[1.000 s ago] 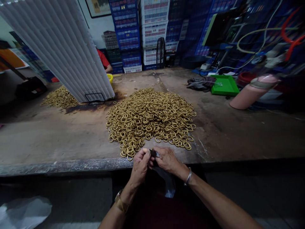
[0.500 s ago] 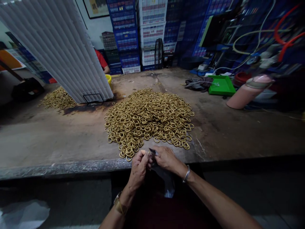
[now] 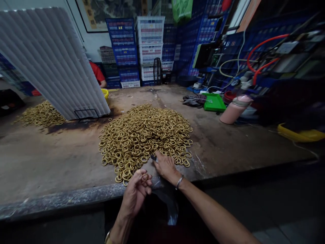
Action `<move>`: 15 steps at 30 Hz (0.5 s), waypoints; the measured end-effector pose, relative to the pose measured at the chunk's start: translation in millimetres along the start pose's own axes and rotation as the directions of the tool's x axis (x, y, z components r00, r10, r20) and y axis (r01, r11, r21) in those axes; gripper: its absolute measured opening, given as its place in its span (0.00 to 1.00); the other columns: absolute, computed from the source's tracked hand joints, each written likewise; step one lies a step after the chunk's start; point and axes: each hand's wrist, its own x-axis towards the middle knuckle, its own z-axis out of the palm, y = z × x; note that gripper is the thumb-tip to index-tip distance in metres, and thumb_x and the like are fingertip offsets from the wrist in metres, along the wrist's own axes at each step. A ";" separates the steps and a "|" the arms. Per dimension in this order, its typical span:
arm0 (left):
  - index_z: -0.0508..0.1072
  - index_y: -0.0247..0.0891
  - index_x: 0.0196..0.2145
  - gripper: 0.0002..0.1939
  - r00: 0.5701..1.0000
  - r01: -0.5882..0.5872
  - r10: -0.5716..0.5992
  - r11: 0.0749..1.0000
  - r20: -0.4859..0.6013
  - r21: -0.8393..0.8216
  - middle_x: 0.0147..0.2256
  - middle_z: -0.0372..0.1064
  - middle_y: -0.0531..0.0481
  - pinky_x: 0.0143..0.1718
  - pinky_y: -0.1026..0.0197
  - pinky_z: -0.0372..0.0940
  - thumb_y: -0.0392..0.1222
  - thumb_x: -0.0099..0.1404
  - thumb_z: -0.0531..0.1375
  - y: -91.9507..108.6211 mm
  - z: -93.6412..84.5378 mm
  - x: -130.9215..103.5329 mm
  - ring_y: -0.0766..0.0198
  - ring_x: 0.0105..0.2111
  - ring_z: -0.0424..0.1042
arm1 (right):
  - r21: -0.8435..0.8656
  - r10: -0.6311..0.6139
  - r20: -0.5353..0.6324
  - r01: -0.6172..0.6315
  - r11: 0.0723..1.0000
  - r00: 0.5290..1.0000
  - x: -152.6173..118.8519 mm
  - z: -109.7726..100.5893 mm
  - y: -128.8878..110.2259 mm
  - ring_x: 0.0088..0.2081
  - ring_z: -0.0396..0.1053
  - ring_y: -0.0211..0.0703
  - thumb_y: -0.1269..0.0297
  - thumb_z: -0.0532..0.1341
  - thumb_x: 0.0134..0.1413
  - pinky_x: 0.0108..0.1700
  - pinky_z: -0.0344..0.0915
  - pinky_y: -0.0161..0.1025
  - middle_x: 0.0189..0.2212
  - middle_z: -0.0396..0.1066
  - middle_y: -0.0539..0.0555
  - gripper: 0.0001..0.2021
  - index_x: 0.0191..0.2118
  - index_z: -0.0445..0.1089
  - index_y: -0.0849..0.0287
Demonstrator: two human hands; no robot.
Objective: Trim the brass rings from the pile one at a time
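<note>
A large heap of gold-coloured rings lies on the table before me. My right hand reaches to the heap's near edge, its fingers closed on a small knife with a short dark blade pointing left. Its fingertips are beside the nearest rings; whether they touch one I cannot tell. Lower and to the left, my left hand is turned palm inward at the table edge. Its fingers are curled, and what looks like one ring sits between the fingertips, partly hidden.
A white corrugated panel leans in a black wire stand at left, a smaller ring pile behind it. A person's red sleeve shows beyond. At right are a green tray, a pink bottle and a yellow tray.
My right hand has moved away from the left hand, forward to the heap's near edge, with the knife still in it. The left hand has loosened its fingers and turned. The view has shifted right.
</note>
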 end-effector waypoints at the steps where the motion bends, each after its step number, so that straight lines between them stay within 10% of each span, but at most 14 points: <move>1: 0.68 0.34 0.34 0.08 1.000 0.026 -0.027 0.999 -0.003 -0.029 0.28 0.67 0.49 0.20 0.68 0.59 0.40 0.56 0.59 0.7 -1.0 0.4 0.67 0.25 0.66 | 0.002 -0.005 -0.005 0.005 1.000 1.000 0.3 0.6 0.5 0.37 0.68 0.44 0.62 0.53 0.54 0.34 0.51 0.35 0.34 0.71 0.54 0.10 0.42 0.59 0.56; 10: 0.65 0.32 0.23 0.12 0.987 0.108 -0.116 0.992 -0.113 -0.072 0.26 0.64 0.52 0.19 0.71 0.56 0.41 0.51 0.64 -1.8 1.6 5.1 0.72 0.23 0.64 | 0.106 -0.036 -0.013 0.037 0.994 0.999 -3.8 -2.3 8.1 0.33 0.67 0.41 0.63 0.53 0.53 0.32 0.51 0.34 0.31 0.71 0.53 0.10 0.42 0.60 0.57; 15: 0.65 0.37 0.36 0.17 0.988 0.013 0.019 0.978 -0.154 0.209 0.24 0.63 0.55 0.15 0.72 0.51 0.46 0.50 0.64 -12.5 10.8 4.5 0.74 0.18 0.59 | 0.562 -0.016 -0.095 0.067 0.824 0.995 -7.2 2.4 9.5 0.25 0.61 0.35 0.64 0.53 0.49 0.29 0.53 0.31 0.23 0.64 0.47 0.04 0.29 0.61 0.58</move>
